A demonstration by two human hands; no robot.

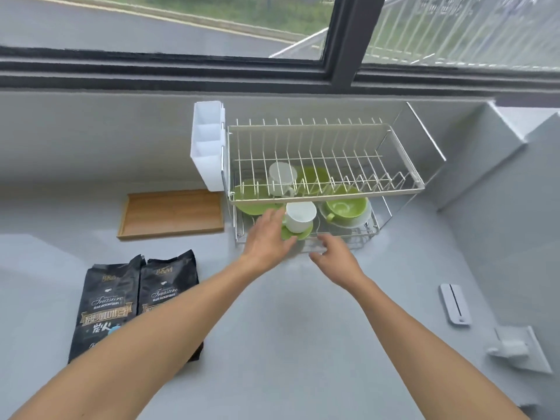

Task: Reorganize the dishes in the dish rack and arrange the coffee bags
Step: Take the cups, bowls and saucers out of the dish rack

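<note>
A two-tier wire dish rack (pixel 327 192) stands on the grey counter under the window. Its lower tier holds a white cup (pixel 300 218) on a green saucer (pixel 300 234), a green cup (pixel 347 209) on a white saucer (pixel 365 218), another white cup (pixel 281 178) and green plates (pixel 251 201) further back. My left hand (pixel 268 237) reaches the front left of the lower tier, fingers at the green saucer's edge beside the white cup. My right hand (pixel 335 256) is just in front of the lower tier, fingers loosely spread. Two black coffee bags (pixel 136 301) lie flat at the left.
A wooden tray (pixel 171 213) lies left of the rack. A white cutlery holder (pixel 207 144) hangs on the rack's left side. A white remote-like device (pixel 454 303) and a wall socket plate (pixel 521 348) are at the right. A grey wall rises on the right.
</note>
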